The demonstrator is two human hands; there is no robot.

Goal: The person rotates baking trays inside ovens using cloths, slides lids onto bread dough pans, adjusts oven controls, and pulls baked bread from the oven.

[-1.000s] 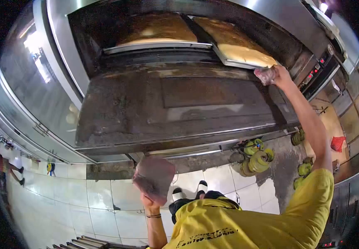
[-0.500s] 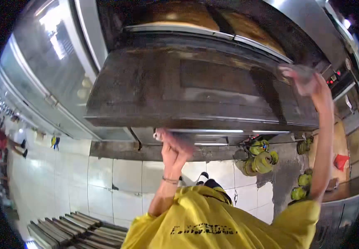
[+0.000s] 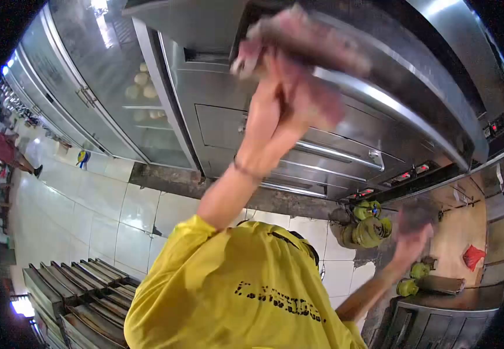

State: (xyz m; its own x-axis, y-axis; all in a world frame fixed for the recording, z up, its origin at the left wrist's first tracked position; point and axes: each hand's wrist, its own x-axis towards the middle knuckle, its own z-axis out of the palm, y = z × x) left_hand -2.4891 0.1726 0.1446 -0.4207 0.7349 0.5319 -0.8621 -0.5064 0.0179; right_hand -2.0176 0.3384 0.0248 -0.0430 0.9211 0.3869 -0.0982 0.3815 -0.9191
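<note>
A pinkish, stained cloth [image 3: 316, 43] is in my left hand [image 3: 272, 93], which is raised at the upper middle against the oven door [image 3: 403, 87]. The door has swung up, and its metal edge and long handle show to the right of the cloth. My right hand [image 3: 412, 241] is low at the right, away from the oven, and grips a dark greyish cloth [image 3: 418, 215], blurred by motion. The oven's inside and the trays of baked sheets are hidden.
Green gas cylinders [image 3: 371, 231] stand on the floor below the oven. A glass-door cabinet [image 3: 112, 75] holding pale dough balls is at the left. Stacked trays [image 3: 89, 296] fill the lower left. A red cloth [image 3: 473, 257] lies at the right. Another person [image 3: 10, 151] is at the far left.
The lowered oven door has swung up, hiding the trays. My left hand has risen with its cloth. My right hand has left the tray area and dropped to the lower right.
</note>
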